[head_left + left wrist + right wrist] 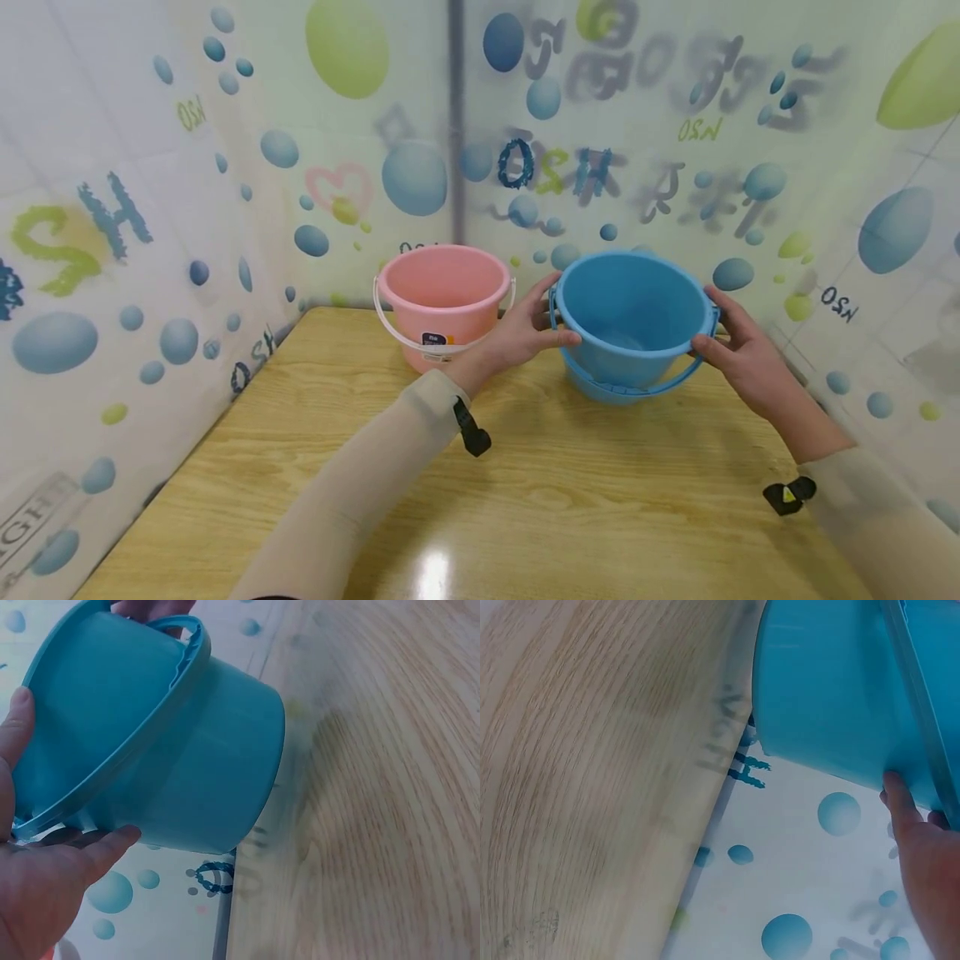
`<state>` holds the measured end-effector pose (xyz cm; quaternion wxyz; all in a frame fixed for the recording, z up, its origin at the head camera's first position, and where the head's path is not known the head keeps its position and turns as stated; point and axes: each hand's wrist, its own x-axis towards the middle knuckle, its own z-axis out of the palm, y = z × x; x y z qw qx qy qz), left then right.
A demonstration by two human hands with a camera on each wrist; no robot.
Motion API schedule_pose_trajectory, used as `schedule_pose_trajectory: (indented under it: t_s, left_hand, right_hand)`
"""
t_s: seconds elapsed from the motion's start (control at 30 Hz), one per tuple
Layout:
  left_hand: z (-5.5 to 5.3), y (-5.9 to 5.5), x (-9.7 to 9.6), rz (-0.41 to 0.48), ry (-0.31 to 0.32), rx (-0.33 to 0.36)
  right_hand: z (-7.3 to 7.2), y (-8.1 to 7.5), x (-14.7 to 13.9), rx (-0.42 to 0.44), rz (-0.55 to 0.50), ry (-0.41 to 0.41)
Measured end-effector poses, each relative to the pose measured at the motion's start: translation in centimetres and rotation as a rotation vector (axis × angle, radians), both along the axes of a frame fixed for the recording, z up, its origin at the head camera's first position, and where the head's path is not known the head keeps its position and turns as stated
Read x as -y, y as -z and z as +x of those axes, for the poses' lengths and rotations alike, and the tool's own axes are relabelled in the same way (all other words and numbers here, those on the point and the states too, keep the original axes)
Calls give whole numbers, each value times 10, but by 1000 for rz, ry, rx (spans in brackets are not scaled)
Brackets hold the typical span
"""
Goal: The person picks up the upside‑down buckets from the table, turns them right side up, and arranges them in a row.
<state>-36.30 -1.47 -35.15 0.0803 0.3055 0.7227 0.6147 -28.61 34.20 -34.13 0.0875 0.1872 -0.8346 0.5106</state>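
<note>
A blue plastic bucket is held between two hands at the back right of the wooden table. My left hand grips its rim on the left, thumb over the edge and fingers against the outside wall, as the left wrist view also shows. On the opposite side my right hand grips the rim, with fingers along the outer wall in the right wrist view. The bucket's blue handle hangs down across its front. A pink bucket stands left of the blue one, partly behind my left wrist.
White curtains printed with blue and green bubbles enclose the table at the back and both sides. The pink bucket's white handle hangs over its front. Black straps with small devices sit on both wrists.
</note>
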Motion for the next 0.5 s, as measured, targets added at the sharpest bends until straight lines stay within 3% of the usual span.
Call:
schedule_pose_trajectory:
  t_s: [0.5]
  left_hand:
    - [-9,14,-5,-63,-21,22]
  right_hand:
    - [-23,16,0,112,-62,-17]
